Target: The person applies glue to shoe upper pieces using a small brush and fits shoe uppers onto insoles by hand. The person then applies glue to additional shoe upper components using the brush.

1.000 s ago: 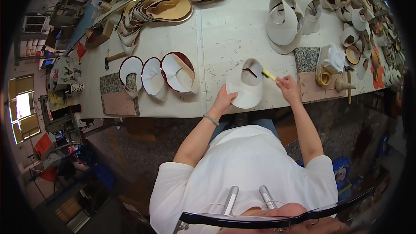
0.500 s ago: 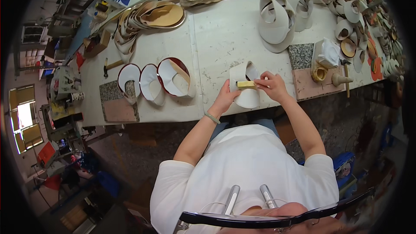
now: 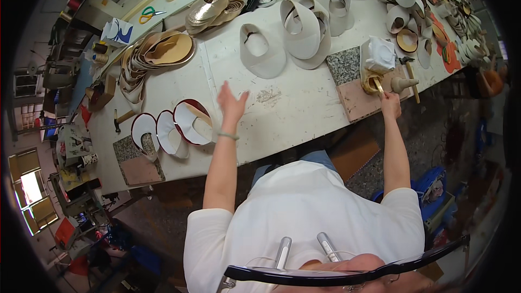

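My right hand (image 3: 391,105) is closed round the end of a yellowish flat brush (image 3: 378,85), whose other end dips into a small glue-stained pot (image 3: 370,82). Over the bench, my left hand (image 3: 232,102) is empty, its fingers spread. Beyond it a pale shoe upper (image 3: 264,64) with an oval opening lies on the white worktop (image 3: 239,130). More pale uppers (image 3: 301,40) overlap just to its right. Left of my left hand stand several white-lined uppers (image 3: 192,125) with dark red edges.
A stone slab (image 3: 344,65) with a pinkish board lies under the pot. Beside it are a wooden knob-shaped tool (image 3: 404,84) and a hammer (image 3: 413,84). Stacked tan uppers (image 3: 179,48), gold pieces (image 3: 209,11) and scissors (image 3: 147,15) line the far side.
My hands have parted. The pale upper they worked on now appears to lie farther back on the bench. My right hand has carried the brush right to the pot; my left has let go.
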Demonstrator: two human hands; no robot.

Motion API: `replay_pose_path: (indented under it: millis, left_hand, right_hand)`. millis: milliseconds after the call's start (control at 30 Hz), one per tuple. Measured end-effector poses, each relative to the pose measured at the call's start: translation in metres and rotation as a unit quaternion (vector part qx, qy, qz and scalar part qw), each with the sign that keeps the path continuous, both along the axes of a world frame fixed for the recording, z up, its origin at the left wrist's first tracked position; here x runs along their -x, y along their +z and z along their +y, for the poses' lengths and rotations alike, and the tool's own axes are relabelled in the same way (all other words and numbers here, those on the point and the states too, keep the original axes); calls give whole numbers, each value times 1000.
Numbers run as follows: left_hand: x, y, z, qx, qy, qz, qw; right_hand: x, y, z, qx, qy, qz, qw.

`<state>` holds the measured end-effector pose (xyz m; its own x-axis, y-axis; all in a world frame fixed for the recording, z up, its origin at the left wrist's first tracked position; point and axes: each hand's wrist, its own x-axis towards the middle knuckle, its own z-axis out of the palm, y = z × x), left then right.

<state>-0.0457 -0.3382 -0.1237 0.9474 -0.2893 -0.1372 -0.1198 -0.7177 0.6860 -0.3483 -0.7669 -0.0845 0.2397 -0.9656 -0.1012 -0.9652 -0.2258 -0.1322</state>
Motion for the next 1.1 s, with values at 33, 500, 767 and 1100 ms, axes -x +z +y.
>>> replay_pose_path:
  millis: [33, 500, 767, 1100]
  left_hand:
    - [1, 7, 19, -125, -24, -92, 988]
    - [72, 24, 139, -244, -161, 110, 950]
    - [87, 100, 11, 448, 0, 360, 818]
    - [79, 138, -29, 564, -22, 321, 761]
  right_hand:
    - [2, -6, -4, 13, 24, 0, 1000]
    - [45, -39, 6, -184, 3, -317, 931]
    - [-94, 91, 203, -398, 350, -421, 736]
    - [-133, 96, 190, -180, 407, -437, 782]
